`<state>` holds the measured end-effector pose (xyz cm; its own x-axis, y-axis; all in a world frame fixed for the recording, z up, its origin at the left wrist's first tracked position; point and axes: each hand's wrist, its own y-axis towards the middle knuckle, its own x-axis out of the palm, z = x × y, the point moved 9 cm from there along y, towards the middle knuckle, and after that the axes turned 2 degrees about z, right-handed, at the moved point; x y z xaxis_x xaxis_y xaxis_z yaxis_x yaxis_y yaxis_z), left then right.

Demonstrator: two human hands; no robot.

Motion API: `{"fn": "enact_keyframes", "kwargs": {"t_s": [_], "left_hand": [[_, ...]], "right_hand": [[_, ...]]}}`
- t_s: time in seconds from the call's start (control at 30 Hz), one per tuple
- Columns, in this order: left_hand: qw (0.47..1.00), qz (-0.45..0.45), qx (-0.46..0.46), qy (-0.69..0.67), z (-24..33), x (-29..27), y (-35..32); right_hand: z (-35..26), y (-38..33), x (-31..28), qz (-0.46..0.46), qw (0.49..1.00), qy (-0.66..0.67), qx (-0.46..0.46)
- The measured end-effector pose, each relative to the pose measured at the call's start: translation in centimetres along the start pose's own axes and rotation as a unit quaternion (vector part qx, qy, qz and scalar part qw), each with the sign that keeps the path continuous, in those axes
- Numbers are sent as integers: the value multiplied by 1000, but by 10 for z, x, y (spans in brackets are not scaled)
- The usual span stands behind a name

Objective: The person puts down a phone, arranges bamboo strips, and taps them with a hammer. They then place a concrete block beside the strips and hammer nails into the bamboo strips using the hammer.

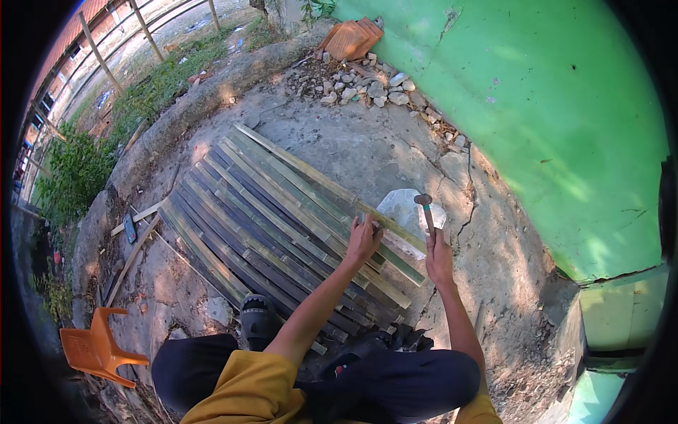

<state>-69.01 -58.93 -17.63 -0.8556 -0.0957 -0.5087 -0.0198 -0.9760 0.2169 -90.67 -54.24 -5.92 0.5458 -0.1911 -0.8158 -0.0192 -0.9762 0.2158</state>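
Observation:
Several long bamboo strips [261,205] lie side by side on the ground in front of me, forming a slatted panel. My left hand [364,239] is at the panel's right part, its fingers bent around the edge of a bamboo strip; whether a small item is also between the fingertips is hidden. My right hand [439,260] is closed on the handle of a hammer [428,215], held head up just right of the strips' ends. Beneath the upper right strip ends and beside the hammer lies a pale flat slab [397,205], partly covered.
An orange plastic chair [95,350] lies at the lower left. Loose wood pieces [135,258] and a small blue-grey object [130,230] are left of the panel. Rubble [374,88] and clay tiles [349,39] sit by the green wall [537,106]. My shod foot [258,321] is beside the strips.

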Motion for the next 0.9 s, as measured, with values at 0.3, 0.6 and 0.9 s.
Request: {"fn": "enact_keyframes", "kwargs": {"t_s": [0.3, 0.6, 0.9], "left_hand": [[995, 37, -10, -96, -12, -10, -1], [1000, 21, 3, -10, -10, -8, -4], [999, -6, 2, 50, -7, -4, -1]], "right_hand": [[-33, -38, 70, -112, 994, -17, 4], [-31, -39, 79, -127, 990, -50, 30], [-32, -41, 77, -141, 985, -95, 36]]}}
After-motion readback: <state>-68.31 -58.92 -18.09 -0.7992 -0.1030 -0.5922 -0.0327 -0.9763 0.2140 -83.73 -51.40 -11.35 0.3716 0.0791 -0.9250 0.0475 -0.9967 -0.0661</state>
